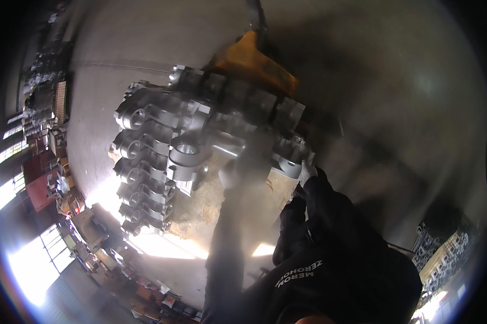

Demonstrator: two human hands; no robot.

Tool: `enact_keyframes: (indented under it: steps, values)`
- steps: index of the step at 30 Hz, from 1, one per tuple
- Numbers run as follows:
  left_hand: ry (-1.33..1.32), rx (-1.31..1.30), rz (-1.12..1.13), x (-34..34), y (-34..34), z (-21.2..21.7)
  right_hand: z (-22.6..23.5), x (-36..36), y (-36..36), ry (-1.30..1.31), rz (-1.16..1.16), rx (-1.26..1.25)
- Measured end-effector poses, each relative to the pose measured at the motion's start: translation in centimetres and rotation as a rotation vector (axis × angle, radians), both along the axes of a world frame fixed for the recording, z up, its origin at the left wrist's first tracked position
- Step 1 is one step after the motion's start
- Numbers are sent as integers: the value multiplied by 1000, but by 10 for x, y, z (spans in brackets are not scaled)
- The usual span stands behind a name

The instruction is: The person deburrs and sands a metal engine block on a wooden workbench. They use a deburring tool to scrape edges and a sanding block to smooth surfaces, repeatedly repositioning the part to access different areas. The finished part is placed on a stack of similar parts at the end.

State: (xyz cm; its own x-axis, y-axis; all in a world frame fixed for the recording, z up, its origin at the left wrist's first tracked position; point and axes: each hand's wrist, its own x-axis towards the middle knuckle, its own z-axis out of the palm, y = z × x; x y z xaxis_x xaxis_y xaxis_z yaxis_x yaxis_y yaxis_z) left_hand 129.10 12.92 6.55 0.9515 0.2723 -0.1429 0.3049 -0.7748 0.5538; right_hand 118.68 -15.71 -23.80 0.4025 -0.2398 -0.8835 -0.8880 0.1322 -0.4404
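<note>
Silver-grey metal castings with ring-shaped ends (129, 148), which look like connecting rods, lie stacked in rows on a brown board (200, 213). My left hand (234, 174) is at the middle of the stack, beside a casting with a rounded bar (226, 143). A hazy smear covers this hand, so its fingers cannot be made out. At the right end of the stack my right hand (307, 171), in a light glove, grips the edge of a metal casting (288, 163). Part of its fingers is hidden. Another casting (185, 152) stands with its ring upward, left of my left hand.
A yellow pallet truck (254, 62) with a dark handle stands beyond the stack. Crates and parts (89, 229) line the left side below bright windows (41, 262). More stacked metal parts (443, 259) are at the lower right. Grey floor (395, 81) surrounds the load.
</note>
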Motion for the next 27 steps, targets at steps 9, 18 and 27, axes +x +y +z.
enact_keyframes:
  steps: [9, 18, 27]
  values:
    - [-128, -66, 261, -7, -1, 25, 14, 36, -27, 95, -57, 526]
    - [91, -111, 94, -306, 30, 12, 200, -95, -156, -38, 468, -594]
    - [958, -199, 93, -631, 123, -46, 90, -446, -314, -208, 1137, -855]
